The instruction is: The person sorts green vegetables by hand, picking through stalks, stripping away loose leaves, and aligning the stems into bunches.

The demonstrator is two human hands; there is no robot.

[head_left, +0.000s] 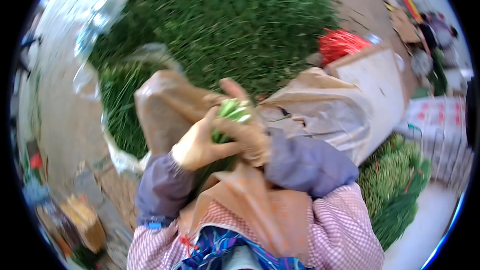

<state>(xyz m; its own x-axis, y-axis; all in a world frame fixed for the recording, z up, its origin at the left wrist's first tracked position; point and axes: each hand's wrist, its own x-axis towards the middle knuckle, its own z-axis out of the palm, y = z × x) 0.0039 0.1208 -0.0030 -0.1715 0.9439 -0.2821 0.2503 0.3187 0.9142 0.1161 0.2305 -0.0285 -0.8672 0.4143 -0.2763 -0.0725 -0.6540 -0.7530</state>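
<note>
While a green heap [240,25] is spreading across twelve o'clock, stacked green bunches [395,185] are lying at four and red strands [342,46] at two. At centre, the left hand [200,142] and right hand [250,140] are gripping a stalk bundle [233,110].

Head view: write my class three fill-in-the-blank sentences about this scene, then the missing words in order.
The left hand and right hand hold a bunch coloured ____.
The shiny strands beside the big pile are coloured ____.
The stacked greens lie to the person's ____.
Missing words: green; red; right.
</note>
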